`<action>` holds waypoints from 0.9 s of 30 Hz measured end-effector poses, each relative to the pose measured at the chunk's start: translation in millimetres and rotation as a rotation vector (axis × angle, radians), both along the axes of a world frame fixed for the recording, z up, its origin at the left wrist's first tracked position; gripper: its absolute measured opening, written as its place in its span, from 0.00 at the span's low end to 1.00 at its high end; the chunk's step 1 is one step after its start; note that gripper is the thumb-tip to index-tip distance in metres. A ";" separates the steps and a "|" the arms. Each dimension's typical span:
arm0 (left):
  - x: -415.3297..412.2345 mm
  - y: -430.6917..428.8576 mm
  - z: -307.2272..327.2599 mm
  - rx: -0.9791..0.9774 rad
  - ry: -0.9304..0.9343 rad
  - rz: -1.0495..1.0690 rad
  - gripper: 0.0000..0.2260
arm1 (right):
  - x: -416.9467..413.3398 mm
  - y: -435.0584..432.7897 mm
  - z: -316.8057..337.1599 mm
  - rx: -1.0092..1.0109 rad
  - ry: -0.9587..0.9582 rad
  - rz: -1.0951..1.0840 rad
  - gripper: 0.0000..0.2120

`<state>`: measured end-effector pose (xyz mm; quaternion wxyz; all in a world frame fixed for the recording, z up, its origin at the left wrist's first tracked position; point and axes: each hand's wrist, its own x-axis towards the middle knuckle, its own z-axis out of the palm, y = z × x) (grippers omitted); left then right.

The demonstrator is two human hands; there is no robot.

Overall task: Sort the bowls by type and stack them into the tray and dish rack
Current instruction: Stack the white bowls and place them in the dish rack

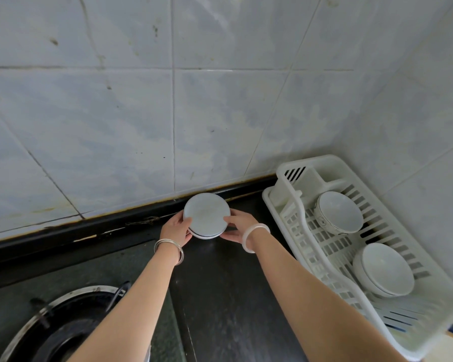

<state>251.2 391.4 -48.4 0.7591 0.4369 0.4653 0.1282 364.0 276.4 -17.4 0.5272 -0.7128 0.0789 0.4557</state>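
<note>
A small stack of white shallow dishes (206,215) stands on the black counter close to the tiled wall. My left hand (177,228) grips its left side and my right hand (237,226) grips its right side, thumbs over the top rim. To the right, a white plastic dish rack (293,205) holds a white bowl with a dark patterned rim (338,212) at its far end and a stack of plain white bowls (385,270) nearer me.
A gas burner ring (63,322) sits at the lower left on the stove top. The tiled wall (168,113) rises right behind the dishes. A pale round object (450,348) peeks in at the bottom right corner.
</note>
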 end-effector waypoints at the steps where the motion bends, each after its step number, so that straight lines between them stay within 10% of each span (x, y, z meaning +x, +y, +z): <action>1: -0.3 -0.3 0.9 0.012 0.004 -0.013 0.18 | -1.3 -2.0 -1.0 0.008 -0.012 -0.005 0.22; 27: 137.9 -175.4 120.7 0.165 -0.102 -0.749 0.15 | 41.9 -234.9 96.7 0.095 -0.258 -0.601 0.21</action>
